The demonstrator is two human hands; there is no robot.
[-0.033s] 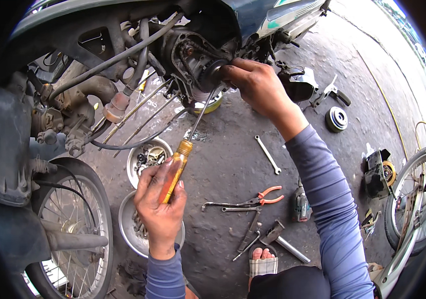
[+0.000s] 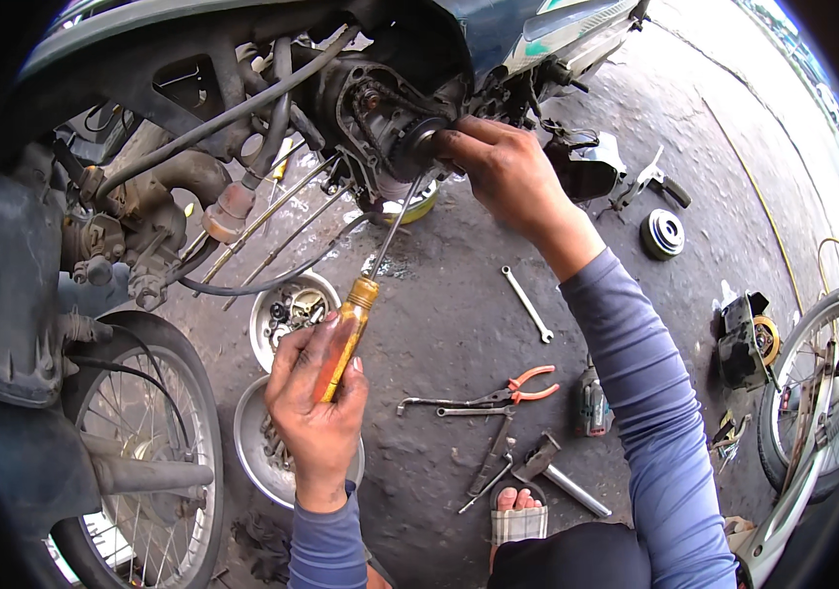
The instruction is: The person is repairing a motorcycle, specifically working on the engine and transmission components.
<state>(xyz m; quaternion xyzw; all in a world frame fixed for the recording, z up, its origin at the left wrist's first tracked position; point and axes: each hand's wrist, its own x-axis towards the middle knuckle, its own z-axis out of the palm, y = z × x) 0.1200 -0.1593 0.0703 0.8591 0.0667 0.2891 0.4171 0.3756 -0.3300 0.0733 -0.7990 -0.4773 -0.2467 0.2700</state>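
Observation:
A yellow-handled screwdriver (image 2: 345, 339) is in my left hand (image 2: 316, 412), with my fingers wrapped round its handle. Its long shaft slants up to the open engine casing (image 2: 360, 128) under the motorbike body, reaching close below a round dark toothed part (image 2: 411, 147). My right hand (image 2: 503, 182) has its thumb and fingers closed on the silver centre of that round part. A chain shows inside the casing; the screwdriver's tip is hard to make out.
Below lie two metal bowls (image 2: 260, 417) of parts, a wrench (image 2: 527, 304), orange-handled pliers (image 2: 532, 383), a hammer (image 2: 576, 488) and a power tool (image 2: 594, 412). A wheel (image 2: 193, 383) and hoses are at left. A round part (image 2: 663, 234), a black housing (image 2: 738, 344) and a bicycle (image 2: 837, 412) are at right.

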